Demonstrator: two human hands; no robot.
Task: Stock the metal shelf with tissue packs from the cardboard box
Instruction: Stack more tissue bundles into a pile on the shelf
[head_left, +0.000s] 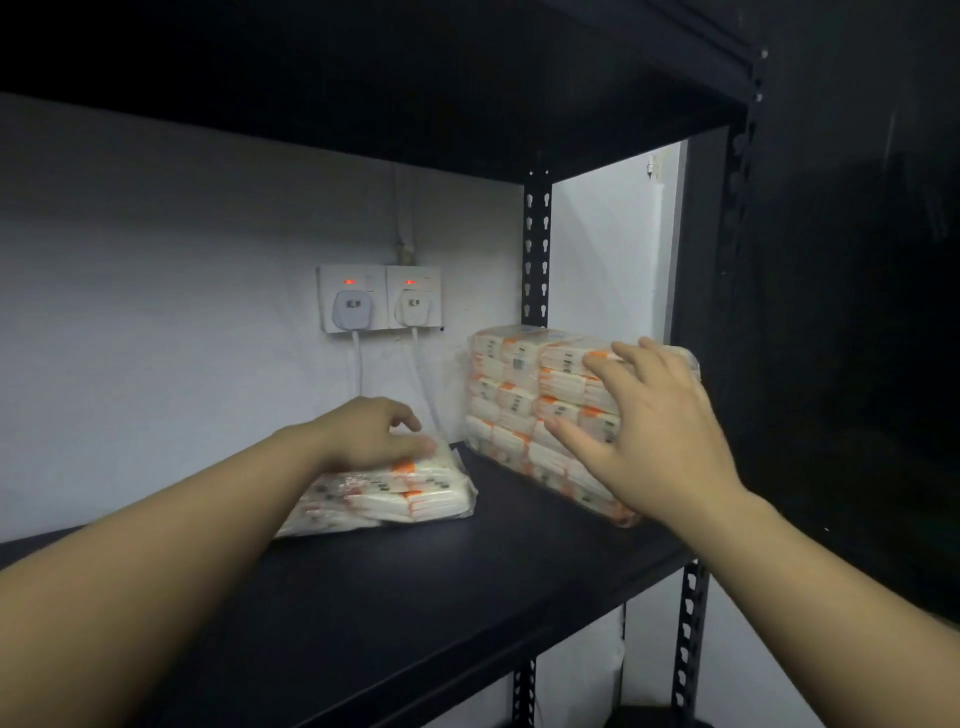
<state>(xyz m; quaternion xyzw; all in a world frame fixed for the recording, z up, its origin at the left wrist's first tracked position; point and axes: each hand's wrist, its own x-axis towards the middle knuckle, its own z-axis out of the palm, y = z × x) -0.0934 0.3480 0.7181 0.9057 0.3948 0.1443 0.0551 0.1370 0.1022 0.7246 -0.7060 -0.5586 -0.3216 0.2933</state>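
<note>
Two white-and-orange tissue packs sit on the black metal shelf board (441, 582). One pack (514, 384) stands upright at the right end, against the rear post. My right hand (649, 431) has its fingers spread in front of that pack, at or just off its face. A second pack (395, 493) lies flat to the left near the wall. My left hand (374, 436) rests on top of it with fingers loosely bent over its far edge. The cardboard box is out of view.
A double wall socket (379, 299) with two white plugs and cables hangs on the grey wall behind the shelf. Perforated black posts (536, 244) frame the right end. Another shelf board runs overhead. A dark area lies to the right.
</note>
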